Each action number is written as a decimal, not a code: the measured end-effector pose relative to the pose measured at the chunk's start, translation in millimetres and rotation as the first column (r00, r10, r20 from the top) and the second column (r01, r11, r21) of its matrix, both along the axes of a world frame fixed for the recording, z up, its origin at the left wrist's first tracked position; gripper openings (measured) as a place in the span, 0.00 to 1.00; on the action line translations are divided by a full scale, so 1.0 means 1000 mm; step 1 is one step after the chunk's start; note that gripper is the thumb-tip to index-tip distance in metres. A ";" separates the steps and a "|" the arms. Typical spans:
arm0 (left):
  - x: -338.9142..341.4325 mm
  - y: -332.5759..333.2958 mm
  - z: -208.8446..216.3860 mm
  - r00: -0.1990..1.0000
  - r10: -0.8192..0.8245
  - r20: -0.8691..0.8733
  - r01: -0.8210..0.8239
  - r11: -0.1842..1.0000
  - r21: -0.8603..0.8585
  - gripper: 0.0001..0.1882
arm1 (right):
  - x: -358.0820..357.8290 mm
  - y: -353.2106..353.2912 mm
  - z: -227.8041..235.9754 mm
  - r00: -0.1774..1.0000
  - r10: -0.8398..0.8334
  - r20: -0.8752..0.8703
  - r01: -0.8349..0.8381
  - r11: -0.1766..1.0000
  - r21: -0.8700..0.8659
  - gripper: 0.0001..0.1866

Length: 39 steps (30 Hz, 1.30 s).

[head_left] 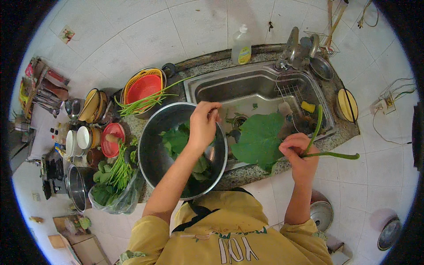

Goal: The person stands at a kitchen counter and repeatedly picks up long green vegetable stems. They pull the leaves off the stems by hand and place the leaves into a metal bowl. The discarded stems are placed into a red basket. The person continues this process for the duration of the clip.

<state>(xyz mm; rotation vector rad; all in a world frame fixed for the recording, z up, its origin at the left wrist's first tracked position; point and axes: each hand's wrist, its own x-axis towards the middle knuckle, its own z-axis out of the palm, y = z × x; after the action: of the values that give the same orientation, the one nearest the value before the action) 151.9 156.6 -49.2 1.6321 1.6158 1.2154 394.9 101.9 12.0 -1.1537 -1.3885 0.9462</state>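
Note:
My right hand (302, 155) pinches the stalks of a large green leaf (259, 137). The leaf spreads over the near edge of the sink, and its pale green stalks poke out to the right of my fingers. My left hand (205, 125) is above the right part of a big steel bowl (149, 145), its fingers pressed together. Whatever is between those fingertips, if anything, is too small to make out. Torn green leaves (176, 140) lie in the bowl, partly hidden by my left forearm.
Behind stands the steel sink (265, 70) with a wire rack, a yellow sponge (308, 106) and a faucet (291, 46). A soap bottle (241, 46) is on the ledge. Green stalks (143, 104) lie across a red basket (143, 86). At left sits a plastic bag (126, 201) of greens.

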 end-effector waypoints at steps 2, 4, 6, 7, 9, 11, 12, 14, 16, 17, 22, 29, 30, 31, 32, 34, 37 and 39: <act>0.001 0.015 -0.015 0.995 -0.082 -0.058 0.088 0.990 0.114 0.13 | 0.005 0.002 -0.002 1.000 0.016 0.001 -0.016 1.000 0.004 0.06; 0.008 0.022 -0.009 0.980 -0.190 0.054 0.184 0.978 0.103 0.21 | 0.007 0.003 -0.002 1.000 0.022 -0.017 -0.021 1.000 0.015 0.07; 0.009 0.022 0.006 0.994 -0.113 0.004 0.113 0.993 -0.038 0.20 | 0.009 0.003 -0.001 0.999 0.026 -0.033 -0.026 0.999 0.019 0.07; 0.009 0.023 0.010 0.997 -0.074 -0.025 0.071 0.992 -0.108 0.19 | 0.009 0.003 -0.001 0.999 0.028 -0.040 -0.027 0.999 0.017 0.07; 0.009 0.027 0.000 0.989 -0.019 0.147 0.034 0.994 -0.104 0.18 | 0.010 0.004 -0.001 0.999 0.031 -0.039 -0.030 0.999 0.030 0.07; 0.010 0.025 0.007 0.980 0.026 0.195 0.018 0.976 -0.217 0.17 | 0.009 0.005 -0.002 0.999 0.036 -0.023 -0.034 0.998 0.060 0.07; 0.009 0.026 0.007 0.996 -0.011 0.083 0.019 0.996 -0.089 0.16 | 0.009 0.005 -0.002 0.999 0.040 -0.021 -0.039 0.998 0.049 0.08; 0.008 0.027 0.007 0.987 -0.040 -0.156 0.066 0.984 0.163 0.15 | 0.008 0.006 -0.002 0.999 0.049 -0.017 -0.048 0.998 0.027 0.08; 0.011 0.024 0.009 0.988 -0.066 -0.142 0.077 0.995 0.067 0.13 | 0.006 0.008 -0.005 0.999 0.045 -0.022 -0.044 0.998 0.044 0.08; 0.013 0.023 0.010 0.988 -0.080 -0.133 0.083 0.996 0.019 0.12 | 0.005 0.009 -0.006 0.999 0.042 -0.025 -0.041 0.998 0.052 0.08; 0.006 0.012 0.013 0.998 -0.065 0.019 0.066 0.993 -0.101 0.10 | -0.002 0.012 -0.005 0.994 0.044 -0.104 -0.042 0.999 0.016 0.08; 0.006 -0.018 0.033 0.781 -0.178 0.599 0.372 0.903 -0.217 0.06 | -0.009 0.017 -0.007 0.994 0.041 -0.099 -0.040 0.999 0.016 0.07; 0.006 -0.025 0.038 0.778 -0.211 0.593 0.399 0.893 -0.206 0.06 | -0.010 0.018 -0.007 0.995 0.037 -0.092 -0.035 0.999 0.020 0.07; 0.007 -0.030 0.043 0.786 -0.210 0.582 0.418 0.874 -0.249 0.06 | -0.011 0.018 -0.008 0.996 0.032 -0.085 -0.031 0.999 0.024 0.07; 0.007 -0.035 0.047 0.793 -0.210 0.572 0.435 0.852 -0.290 0.06 | -0.012 0.018 -0.009 0.997 0.028 -0.078 -0.026 0.999 0.028 0.07; 0.008 -0.041 0.048 0.805 -0.219 0.551 0.429 0.857 -0.286 0.06 | -0.012 0.019 -0.008 0.999 0.033 -0.039 -0.033 0.999 0.011 0.07; 0.010 -0.044 0.051 0.874 -0.244 0.420 0.367 0.899 -0.240 0.05 | -0.014 0.020 -0.008 0.999 0.040 0.023 -0.041 0.998 0.054 0.07; 0.001 -0.037 0.038 0.909 -0.374 0.182 0.384 0.923 -0.024 0.05 | -0.016 0.020 -0.007 0.998 0.045 0.043 -0.048 0.996 0.072 0.07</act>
<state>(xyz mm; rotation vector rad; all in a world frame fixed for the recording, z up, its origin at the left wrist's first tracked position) 152.7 119.6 -11.1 1.6545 1.1468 1.0606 378.5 121.5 5.0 -1.0959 -1.4768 0.9008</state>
